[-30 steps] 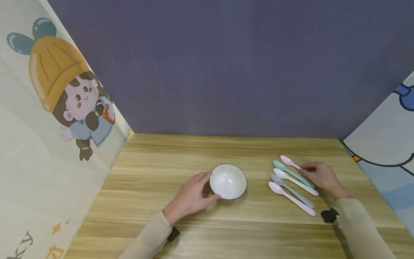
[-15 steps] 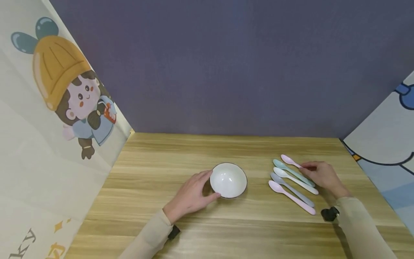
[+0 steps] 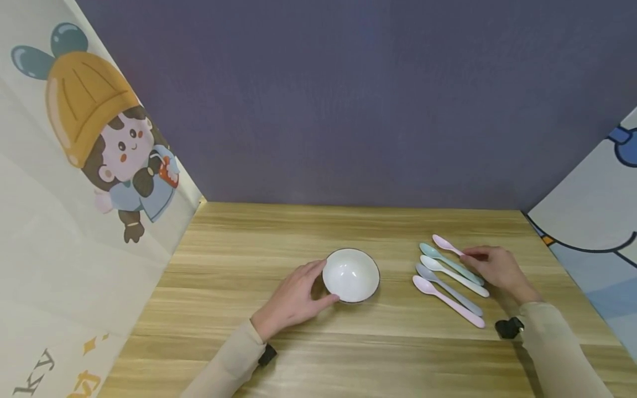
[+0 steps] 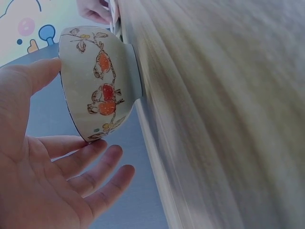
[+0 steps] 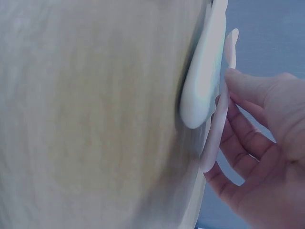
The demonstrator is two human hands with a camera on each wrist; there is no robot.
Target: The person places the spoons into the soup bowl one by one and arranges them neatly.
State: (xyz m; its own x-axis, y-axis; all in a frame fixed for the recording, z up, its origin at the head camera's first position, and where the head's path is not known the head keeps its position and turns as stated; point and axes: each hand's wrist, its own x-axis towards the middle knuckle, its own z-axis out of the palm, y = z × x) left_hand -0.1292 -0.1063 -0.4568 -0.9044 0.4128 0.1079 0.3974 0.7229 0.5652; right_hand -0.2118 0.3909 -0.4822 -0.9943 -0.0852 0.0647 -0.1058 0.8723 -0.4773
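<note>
A white bowl (image 3: 351, 276) with a dark rim stands upright on the wooden table. Its outer wall (image 4: 102, 81) shows painted orange and red fruit on branches in the left wrist view. My left hand (image 3: 297, 301) holds the bowl's near left side, thumb and fingers at the rim. To the right lie several spoons in a slanted row: a light pink one (image 3: 443, 242) at the back, then green (image 3: 438, 254), white (image 3: 448, 272), grey (image 3: 443, 286) and pink (image 3: 443, 297). My right hand (image 3: 499, 271) pinches the back light pink spoon by its handle (image 5: 218, 131).
The wooden table (image 3: 328, 359) meets a dark blue-grey panel (image 3: 348, 110) at the back. A printed cartoon panel (image 3: 50, 265) borders the left side, and another printed panel (image 3: 587, 215) borders the right. A dark wrist device sits under each beige sleeve (image 3: 562, 348).
</note>
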